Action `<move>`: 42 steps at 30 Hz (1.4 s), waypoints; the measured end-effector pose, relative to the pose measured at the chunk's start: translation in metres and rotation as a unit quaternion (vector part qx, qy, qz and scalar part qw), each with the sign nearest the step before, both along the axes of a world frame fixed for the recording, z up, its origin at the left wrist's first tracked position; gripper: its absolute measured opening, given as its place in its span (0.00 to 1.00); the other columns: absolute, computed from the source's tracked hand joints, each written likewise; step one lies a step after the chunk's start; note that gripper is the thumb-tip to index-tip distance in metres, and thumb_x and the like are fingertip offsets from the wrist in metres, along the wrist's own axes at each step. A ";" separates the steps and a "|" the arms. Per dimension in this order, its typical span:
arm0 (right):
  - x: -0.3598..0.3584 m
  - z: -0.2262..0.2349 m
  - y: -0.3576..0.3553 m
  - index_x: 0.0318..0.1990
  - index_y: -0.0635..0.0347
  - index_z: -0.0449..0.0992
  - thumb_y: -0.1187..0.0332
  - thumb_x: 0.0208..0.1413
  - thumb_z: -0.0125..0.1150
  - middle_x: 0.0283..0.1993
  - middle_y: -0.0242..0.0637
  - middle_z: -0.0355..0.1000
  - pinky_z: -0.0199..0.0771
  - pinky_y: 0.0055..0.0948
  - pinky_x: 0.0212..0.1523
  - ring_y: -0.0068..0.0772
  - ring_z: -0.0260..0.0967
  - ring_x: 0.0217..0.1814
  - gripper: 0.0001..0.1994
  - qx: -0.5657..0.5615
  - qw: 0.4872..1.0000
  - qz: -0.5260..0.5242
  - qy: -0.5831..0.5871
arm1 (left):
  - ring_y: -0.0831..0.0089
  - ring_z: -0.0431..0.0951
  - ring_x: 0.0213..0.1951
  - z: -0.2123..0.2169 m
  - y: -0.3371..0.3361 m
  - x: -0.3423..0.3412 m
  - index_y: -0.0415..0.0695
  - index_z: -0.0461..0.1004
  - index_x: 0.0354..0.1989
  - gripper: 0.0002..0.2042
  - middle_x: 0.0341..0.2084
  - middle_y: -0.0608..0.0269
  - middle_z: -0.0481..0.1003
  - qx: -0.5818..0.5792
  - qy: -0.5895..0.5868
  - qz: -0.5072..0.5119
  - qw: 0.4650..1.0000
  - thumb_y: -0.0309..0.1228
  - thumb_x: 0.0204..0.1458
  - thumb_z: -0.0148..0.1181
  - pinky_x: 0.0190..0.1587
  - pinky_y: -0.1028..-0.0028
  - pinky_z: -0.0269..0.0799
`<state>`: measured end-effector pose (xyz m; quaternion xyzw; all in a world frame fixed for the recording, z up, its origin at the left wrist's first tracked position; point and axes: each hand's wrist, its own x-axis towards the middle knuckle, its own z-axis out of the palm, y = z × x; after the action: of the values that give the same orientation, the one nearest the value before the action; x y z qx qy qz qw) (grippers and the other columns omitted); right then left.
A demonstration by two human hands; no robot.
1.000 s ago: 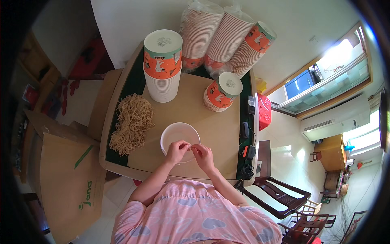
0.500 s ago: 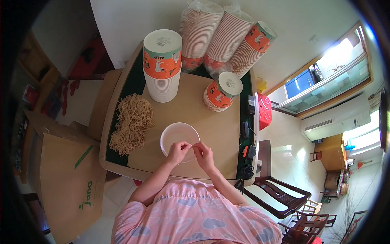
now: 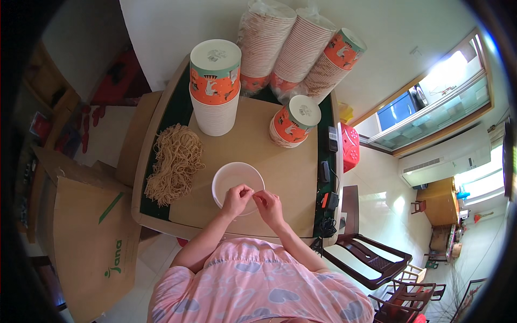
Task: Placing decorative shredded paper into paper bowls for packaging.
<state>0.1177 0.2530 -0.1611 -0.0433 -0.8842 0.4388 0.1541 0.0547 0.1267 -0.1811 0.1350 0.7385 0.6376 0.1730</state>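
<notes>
A white paper bucket (image 3: pixel 226 180) stands with its mouth up near the table's front edge. My left hand (image 3: pixel 237 201) is over its near rim, fingers closed in a pinch. Close beside it, my right hand (image 3: pixel 269 207) is pinched too, at the bucket's right rim. The fingertips of both hands almost meet; whatever they pinch is too small to make out. To the left lies a loose heap of tan strings (image 3: pixel 175 164). Beyond the bucket, a tall stack of orange-and-green paper buckets (image 3: pixel 215 89) stands upside down, with a shorter stack (image 3: pixel 295 121) to its right.
Plastic-wrapped bucket stacks (image 3: pixel 267 43) stand against the wall at the back. A brown cardboard sheet (image 3: pixel 258 134) covers the table's middle. Chargers and cables (image 3: pixel 329 202) line the right edge. A cardboard box (image 3: pixel 91 242) is at the left, a dark wooden chair (image 3: pixel 371 261) at the right.
My right hand has shifted very slightly to the left and its fingers have curled a little. The left hand stays nearly in place; the bucket is almost unmoved.
</notes>
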 end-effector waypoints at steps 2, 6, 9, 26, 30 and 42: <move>0.001 0.000 -0.001 0.29 0.62 0.72 0.74 0.49 0.57 0.18 0.35 0.68 0.63 0.22 0.22 0.23 0.63 0.18 0.02 -0.005 1.000 -0.001 -0.006 | 0.88 0.62 0.19 -0.007 0.004 0.000 0.38 0.73 0.29 0.05 0.16 0.73 0.68 0.037 0.022 0.045 0.998 0.26 0.52 0.54 0.21 0.84 0.58; 0.003 -0.006 0.000 0.31 0.62 0.72 0.74 0.51 0.55 0.22 0.33 0.69 0.64 0.21 0.24 0.20 0.65 0.22 0.02 -0.135 0.987 -0.048 -0.067 | 0.88 0.62 0.18 -0.007 0.004 0.000 0.38 0.72 0.32 0.06 0.16 0.72 0.67 0.047 -0.022 0.028 0.998 0.26 0.54 0.51 0.20 0.84 0.57; 0.003 -0.002 -0.001 0.32 0.63 0.72 0.74 0.52 0.54 0.22 0.30 0.69 0.64 0.19 0.26 0.16 0.65 0.25 0.03 -0.163 0.982 -0.054 -0.082 | 0.88 0.62 0.18 -0.006 0.003 0.001 0.38 0.72 0.34 0.06 0.16 0.73 0.67 0.061 -0.092 0.010 0.994 0.26 0.54 0.50 0.19 0.84 0.57; 0.001 -0.005 0.001 0.33 0.63 0.72 0.73 0.53 0.55 0.22 0.33 0.70 0.65 0.20 0.24 0.18 0.66 0.24 0.03 -0.162 0.983 -0.051 -0.070 | 0.81 0.73 0.27 0.009 -0.001 0.003 0.38 0.77 0.34 0.06 0.24 0.63 0.77 0.028 -0.015 -0.013 0.999 0.24 0.50 0.55 0.30 0.80 0.68; 0.001 -0.003 0.001 0.31 0.62 0.73 0.74 0.51 0.56 0.22 0.35 0.70 0.65 0.21 0.23 0.20 0.66 0.22 0.02 -0.139 0.988 -0.035 -0.052 | 0.81 0.73 0.23 0.009 0.000 0.002 0.39 0.77 0.32 0.05 0.21 0.62 0.77 0.053 0.005 0.010 0.999 0.25 0.49 0.56 0.26 0.79 0.67; -0.006 0.009 -0.005 0.25 0.57 0.71 0.74 0.45 0.58 0.23 0.32 0.66 0.58 0.31 0.30 0.31 0.62 0.24 0.02 0.090 0.994 -0.029 0.047 | 0.85 0.69 0.21 -0.011 0.014 -0.005 0.37 0.75 0.24 0.02 0.17 0.68 0.73 0.041 -0.053 0.087 0.994 0.22 0.45 0.58 0.25 0.82 0.65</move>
<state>0.1114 0.2483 -0.1517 -0.0344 -0.9103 0.3538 0.2119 0.0495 0.1404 -0.1922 0.0428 0.7106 0.6860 0.1504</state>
